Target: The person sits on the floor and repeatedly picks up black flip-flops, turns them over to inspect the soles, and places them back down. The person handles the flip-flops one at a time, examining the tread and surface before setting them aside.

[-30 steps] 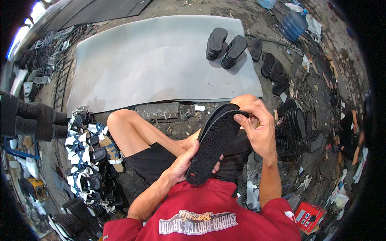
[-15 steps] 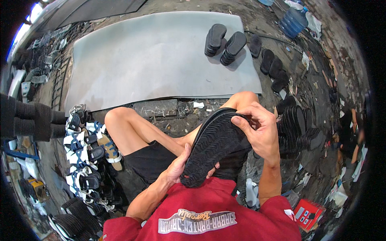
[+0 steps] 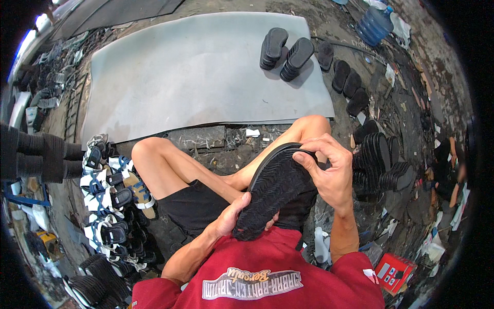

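A black shoe sole point(image 3: 275, 180) with a wavy tread is held above my lap, tread side up. My left hand point(image 3: 234, 213) grips its lower end, thumb on the edge and fingertips showing past the far side. At the upper end my right hand point(image 3: 329, 162) pinches the rim between thumb and fingers. Whether a second layer lies under the sole is hidden by the tread and my hands.
Ahead lies a pale grey sheet point(image 3: 195, 77) bearing two stacks of black soles point(image 3: 297, 59). More soles point(image 3: 373, 154) stand at my right. Strapped sandals point(image 3: 113, 201) are piled at my left. A red box point(image 3: 393, 273) sits lower right, a blue water jug point(image 3: 374, 27) far right.
The sole has tilted slightly in my hands, and the layered edge along its left side shows less. My right hand has shifted a little to the left, keeping its pinch.
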A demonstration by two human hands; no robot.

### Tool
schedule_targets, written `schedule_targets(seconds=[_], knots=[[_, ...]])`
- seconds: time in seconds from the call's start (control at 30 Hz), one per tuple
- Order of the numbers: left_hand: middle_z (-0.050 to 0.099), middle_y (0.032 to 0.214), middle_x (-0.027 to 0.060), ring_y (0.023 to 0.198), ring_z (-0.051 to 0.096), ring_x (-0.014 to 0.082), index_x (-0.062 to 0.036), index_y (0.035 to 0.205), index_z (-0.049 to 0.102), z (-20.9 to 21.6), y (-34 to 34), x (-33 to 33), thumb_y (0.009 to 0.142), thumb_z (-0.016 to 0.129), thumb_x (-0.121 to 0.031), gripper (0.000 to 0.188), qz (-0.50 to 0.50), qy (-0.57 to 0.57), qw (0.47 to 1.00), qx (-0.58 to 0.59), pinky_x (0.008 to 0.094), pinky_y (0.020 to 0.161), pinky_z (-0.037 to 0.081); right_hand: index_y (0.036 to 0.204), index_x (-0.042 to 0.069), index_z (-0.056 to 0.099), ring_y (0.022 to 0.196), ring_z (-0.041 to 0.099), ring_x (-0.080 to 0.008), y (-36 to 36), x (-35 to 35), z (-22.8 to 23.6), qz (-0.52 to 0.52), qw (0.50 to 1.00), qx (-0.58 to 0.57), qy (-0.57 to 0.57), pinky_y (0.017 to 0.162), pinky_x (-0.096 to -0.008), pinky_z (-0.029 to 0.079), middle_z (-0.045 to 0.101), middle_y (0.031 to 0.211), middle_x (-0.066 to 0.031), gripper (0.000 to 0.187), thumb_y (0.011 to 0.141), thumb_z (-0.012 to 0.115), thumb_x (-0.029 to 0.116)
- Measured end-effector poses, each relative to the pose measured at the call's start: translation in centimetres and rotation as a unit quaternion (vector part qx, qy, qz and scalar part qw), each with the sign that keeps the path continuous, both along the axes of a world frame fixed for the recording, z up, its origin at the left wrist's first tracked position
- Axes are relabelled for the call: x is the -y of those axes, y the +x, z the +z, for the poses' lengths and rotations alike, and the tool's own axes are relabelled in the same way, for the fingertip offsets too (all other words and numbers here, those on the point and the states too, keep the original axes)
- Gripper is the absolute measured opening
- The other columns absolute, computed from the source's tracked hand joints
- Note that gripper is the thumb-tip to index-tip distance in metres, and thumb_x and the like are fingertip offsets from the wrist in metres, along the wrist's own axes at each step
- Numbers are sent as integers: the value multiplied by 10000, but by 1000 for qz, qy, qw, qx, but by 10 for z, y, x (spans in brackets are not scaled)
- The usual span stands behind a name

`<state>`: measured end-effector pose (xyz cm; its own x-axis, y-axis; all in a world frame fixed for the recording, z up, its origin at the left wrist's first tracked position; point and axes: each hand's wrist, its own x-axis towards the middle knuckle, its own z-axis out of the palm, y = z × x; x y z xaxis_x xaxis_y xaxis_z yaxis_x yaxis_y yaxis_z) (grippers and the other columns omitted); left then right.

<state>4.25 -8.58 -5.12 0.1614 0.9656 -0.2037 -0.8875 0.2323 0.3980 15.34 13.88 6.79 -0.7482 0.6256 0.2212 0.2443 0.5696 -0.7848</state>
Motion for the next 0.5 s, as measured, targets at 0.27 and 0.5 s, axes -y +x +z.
schedule_targets(seconds=[0.27,0.5], knots=[[627,1364,204,1182,678,285,19,1575,377,13,-15,-25,833,694,-651,1049,47,11,993,-106,420,1032,550,983,24,789,1014,745,-256,-4,7,-30,91,996,-11,10,888,-366,576,770,1003,-124,207,832,890,123],[529,1542,91,1438,493,208,-66,1604,382,25,-45,-49,877,814,-86,847,121,13,949,-292,384,1223,370,1058,35,743,952,721,-241,-18,24,-27,70,997,-27,14,848,-365,572,735,998,-105,300,820,902,122]])
